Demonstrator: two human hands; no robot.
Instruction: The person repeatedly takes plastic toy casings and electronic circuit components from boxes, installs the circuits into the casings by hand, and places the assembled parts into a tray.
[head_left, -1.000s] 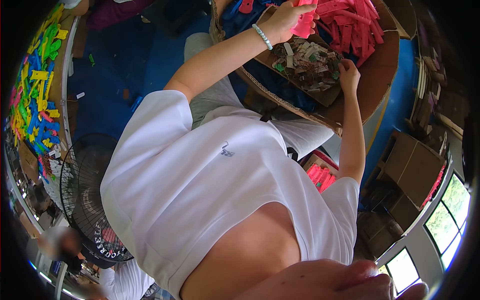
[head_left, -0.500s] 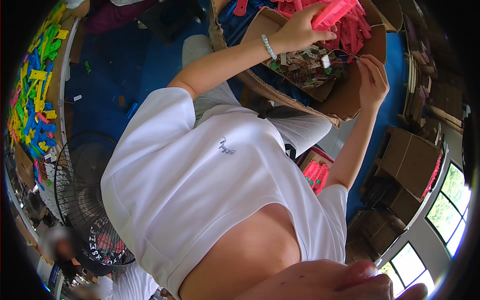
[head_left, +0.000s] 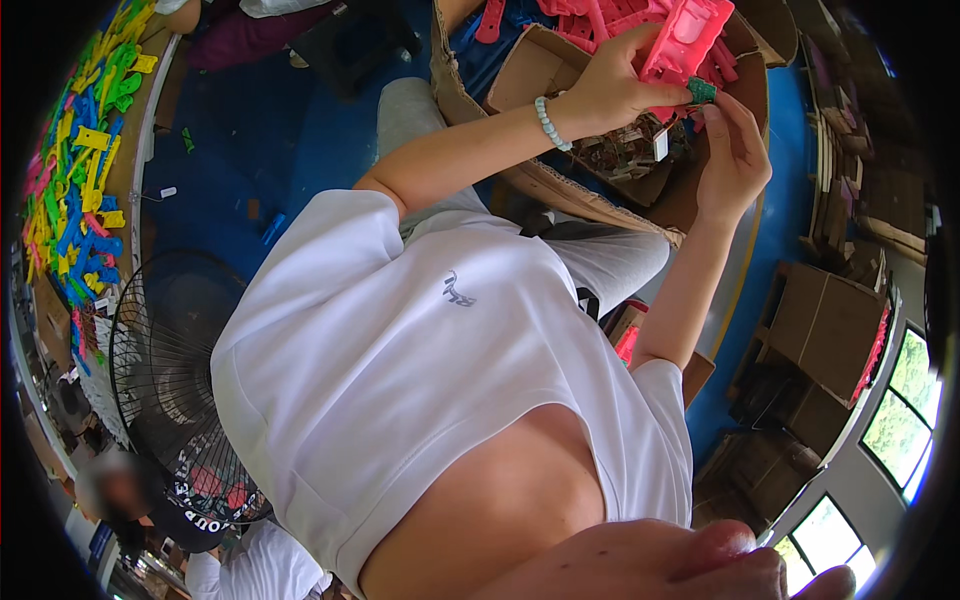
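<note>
My left hand (head_left: 618, 88), with a beaded bracelet at its wrist, grips a pink plastic housing (head_left: 692, 38) whose hollow side shows. Its thumb reaches a small green circuit board (head_left: 702, 91) just below the housing. My right hand (head_left: 738, 158) pinches at the board's lower edge with thumb and fingertips. A small white block (head_left: 661, 146) lies or hangs below the board; I cannot tell whether it is wired to it. Under both hands, an inner cardboard tray (head_left: 520, 78) contains a tangle of wired boards. Loose pink plastic parts (head_left: 600, 22) are heaped beyond it.
The large carton (head_left: 570, 200) rests across my lap. Left, a table carries a pile of colourful plastic parts (head_left: 85, 190), near a black fan (head_left: 165, 370). Stacked cardboard boxes (head_left: 820, 310) stand right. A dark stool (head_left: 355, 45) is at the top. Another person (head_left: 260, 565) is at lower left.
My right hand has come up and left to the pink housing, bringing the green board against my left thumb. The housing has turned and now shows its hollow side.
</note>
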